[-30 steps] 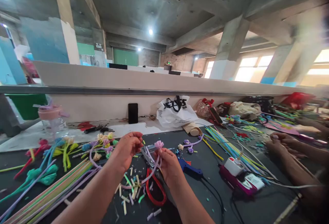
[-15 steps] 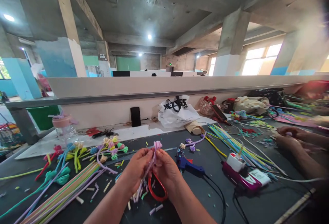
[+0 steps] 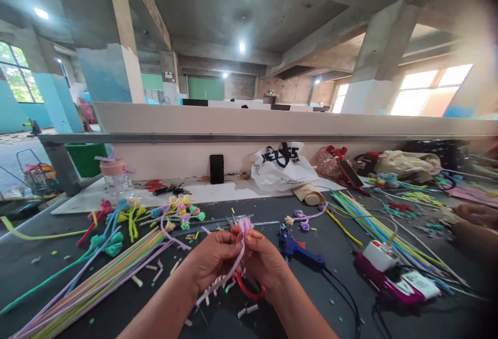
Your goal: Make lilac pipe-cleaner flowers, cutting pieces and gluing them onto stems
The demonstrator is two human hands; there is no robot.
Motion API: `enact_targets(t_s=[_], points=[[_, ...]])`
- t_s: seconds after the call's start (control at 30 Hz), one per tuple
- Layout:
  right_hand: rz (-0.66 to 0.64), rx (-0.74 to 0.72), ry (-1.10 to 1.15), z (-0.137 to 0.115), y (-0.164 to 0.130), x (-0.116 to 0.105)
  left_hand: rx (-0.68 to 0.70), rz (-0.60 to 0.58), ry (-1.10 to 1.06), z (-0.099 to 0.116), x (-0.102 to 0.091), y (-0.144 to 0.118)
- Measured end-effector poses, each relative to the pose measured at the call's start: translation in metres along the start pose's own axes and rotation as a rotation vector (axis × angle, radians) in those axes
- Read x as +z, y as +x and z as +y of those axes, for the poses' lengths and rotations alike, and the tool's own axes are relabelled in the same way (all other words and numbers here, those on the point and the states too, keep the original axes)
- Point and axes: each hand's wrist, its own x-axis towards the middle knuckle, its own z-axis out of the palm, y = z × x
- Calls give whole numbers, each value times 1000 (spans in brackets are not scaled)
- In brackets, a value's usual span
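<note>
Between my two hands, above the dark tabletop, is a small pink-lilac pipe cleaner flower (image 3: pixel 245 224) with a pale lilac stem trailing down toward me. My left hand (image 3: pixel 213 257) pinches it from the left, fingers pressed together. Thumb and fingers of my right hand (image 3: pixel 265 257) close on its right side, just below the petals. Under the right hand shows the red handle of scissors (image 3: pixel 252 293); whether that hand holds them or they lie on the table, I cannot tell. Pale cut bits are scattered beneath.
Bundled pipe cleaners (image 3: pixel 105 282) and finished flowers (image 3: pixel 182 209) lie left. Right are a blue glue gun (image 3: pixel 301 253) with its cord, a purple power strip (image 3: pixel 389 276) and more pipe cleaners (image 3: pixel 356 214). A phone (image 3: pixel 217 168) leans behind. A co-worker's hand (image 3: pixel 472 217) is far right.
The view has swung left, so the table things sit farther right. My hands still grip the flower; its stem now curves in front of the fingers, lower end farther left.
</note>
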Motion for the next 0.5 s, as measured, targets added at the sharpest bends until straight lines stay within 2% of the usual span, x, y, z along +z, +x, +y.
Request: enact_targets(t_s=[0.1,0.2,0.3,0.43,0.5], points=[[34,34,-19,-1,0,-2,40,86,101,1,2,-1],[-5,71,-51,-3,1,-4,148,165,208,2,5,0],[-28,98,-71,-4,1,-5,195,231,325,2,7,-1],[59,53,-87,-4,1,-3,175,335,407,-1,7,-4],[129,1,-84,-4,1,-1,256,421,405,-3,6,-5]])
